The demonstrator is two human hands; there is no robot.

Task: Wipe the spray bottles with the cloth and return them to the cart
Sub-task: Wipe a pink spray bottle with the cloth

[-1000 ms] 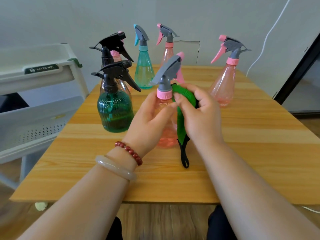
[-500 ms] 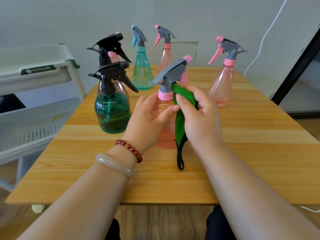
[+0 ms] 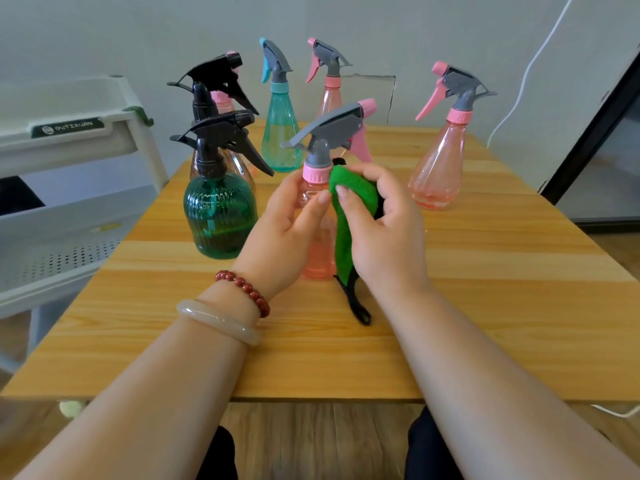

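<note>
A pink spray bottle (image 3: 317, 251) with a grey trigger head stands on the wooden table (image 3: 485, 306) in front of me. My left hand (image 3: 287, 230) grips its body from the left. My right hand (image 3: 384, 230) holds a green cloth (image 3: 349, 209) with a black loop against the bottle's right side, just below the pink collar. The cloth's tail hangs down to the tabletop. A white cart (image 3: 69, 188) stands to the left of the table.
Several other spray bottles stand behind: a dark green one (image 3: 220, 216) with a black head at left, another black-headed one behind it, a teal one (image 3: 278, 133), a pink one (image 3: 330, 95) at the back and a pink one (image 3: 438, 168) at right. A white cable hangs on the wall.
My right hand has slid the cloth slightly down the bottle's neck area. My left hand keeps its grip and the bottle stays in place.
</note>
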